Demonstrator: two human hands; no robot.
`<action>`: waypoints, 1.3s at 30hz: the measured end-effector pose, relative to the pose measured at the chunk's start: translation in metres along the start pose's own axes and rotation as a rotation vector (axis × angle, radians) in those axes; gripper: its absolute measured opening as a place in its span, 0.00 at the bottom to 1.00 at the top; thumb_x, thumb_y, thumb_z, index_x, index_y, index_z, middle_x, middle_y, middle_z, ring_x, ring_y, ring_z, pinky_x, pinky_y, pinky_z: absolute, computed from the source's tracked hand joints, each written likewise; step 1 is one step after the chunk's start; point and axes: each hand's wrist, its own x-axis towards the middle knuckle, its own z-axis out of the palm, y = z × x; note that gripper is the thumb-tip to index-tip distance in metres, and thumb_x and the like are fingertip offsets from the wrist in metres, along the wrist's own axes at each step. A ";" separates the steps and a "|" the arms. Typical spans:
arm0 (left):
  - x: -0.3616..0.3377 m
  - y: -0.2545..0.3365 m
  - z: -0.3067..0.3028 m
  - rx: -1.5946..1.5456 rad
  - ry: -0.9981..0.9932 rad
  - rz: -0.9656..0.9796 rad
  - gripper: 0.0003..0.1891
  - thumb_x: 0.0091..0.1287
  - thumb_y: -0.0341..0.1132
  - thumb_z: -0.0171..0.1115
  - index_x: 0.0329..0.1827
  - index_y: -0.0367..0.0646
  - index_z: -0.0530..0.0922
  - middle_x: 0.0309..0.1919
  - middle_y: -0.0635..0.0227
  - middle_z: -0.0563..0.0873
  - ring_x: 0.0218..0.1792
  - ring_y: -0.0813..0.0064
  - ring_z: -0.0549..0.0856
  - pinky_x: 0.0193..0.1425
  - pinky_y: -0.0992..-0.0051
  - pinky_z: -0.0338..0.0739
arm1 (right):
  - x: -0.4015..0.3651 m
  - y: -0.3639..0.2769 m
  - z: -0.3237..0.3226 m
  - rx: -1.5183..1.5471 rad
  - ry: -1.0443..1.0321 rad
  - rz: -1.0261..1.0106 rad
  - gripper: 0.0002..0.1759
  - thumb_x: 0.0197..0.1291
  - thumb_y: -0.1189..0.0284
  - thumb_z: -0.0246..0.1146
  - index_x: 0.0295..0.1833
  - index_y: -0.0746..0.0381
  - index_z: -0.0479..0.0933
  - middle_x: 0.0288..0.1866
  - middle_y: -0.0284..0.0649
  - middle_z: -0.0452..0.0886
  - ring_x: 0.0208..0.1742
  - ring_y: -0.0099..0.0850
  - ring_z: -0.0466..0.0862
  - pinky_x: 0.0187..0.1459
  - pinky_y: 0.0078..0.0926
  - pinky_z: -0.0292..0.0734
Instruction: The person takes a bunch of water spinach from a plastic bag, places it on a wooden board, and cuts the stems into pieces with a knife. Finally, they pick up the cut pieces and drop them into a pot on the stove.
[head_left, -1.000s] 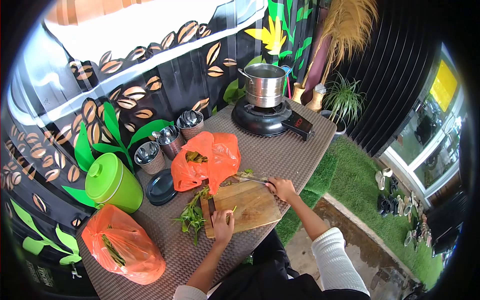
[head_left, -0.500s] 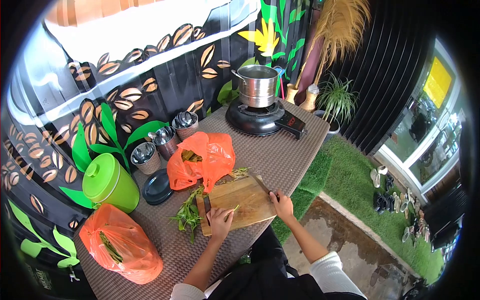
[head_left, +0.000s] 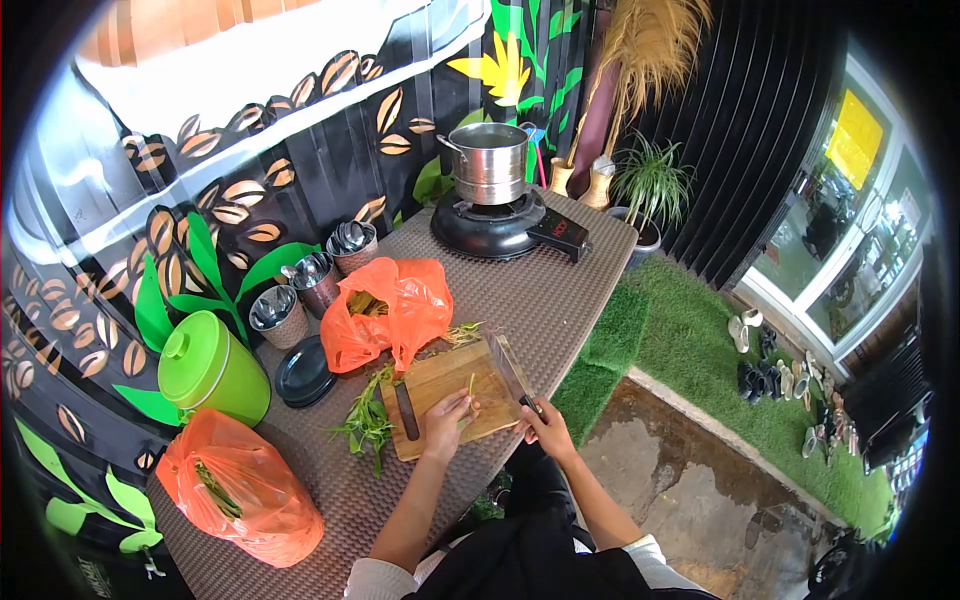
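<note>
My left hand (head_left: 447, 422) is closed on a short green stem (head_left: 471, 382) above the left part of the wooden cutting board (head_left: 478, 400). My right hand (head_left: 546, 428) grips the handle of a knife (head_left: 508, 366), whose blade points away over the board's right edge. Leafy greens (head_left: 367, 424) lie on the table just left of the board. Behind the board sits an open orange plastic bag (head_left: 410, 305) with plant matter inside, and some loose trimmings (head_left: 462, 332) lie beside it.
At the left stand a tied orange bag (head_left: 240, 490), a green lidded container (head_left: 215, 370) and dark plates (head_left: 305, 372). Three cutlery cups (head_left: 318, 284) line the wall side of the woven-textured table (head_left: 400, 510). A metal pot (head_left: 490, 163) sits on a black stove (head_left: 487, 226) at the far end.
My left hand has moved right and lifted off the board's left edge, uncovering its handle slot. My right hand and the knife have shifted slightly toward me. The camera view has shifted too.
</note>
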 end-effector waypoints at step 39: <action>-0.004 -0.010 -0.009 -0.397 -0.117 -0.123 0.04 0.68 0.27 0.61 0.44 0.40 0.78 0.42 0.65 0.84 0.46 0.73 0.82 0.58 0.73 0.76 | -0.020 -0.022 0.062 0.129 -0.135 -0.124 0.23 0.71 0.67 0.56 0.68 0.63 0.68 0.33 0.28 0.72 0.31 0.17 0.69 0.34 0.16 0.68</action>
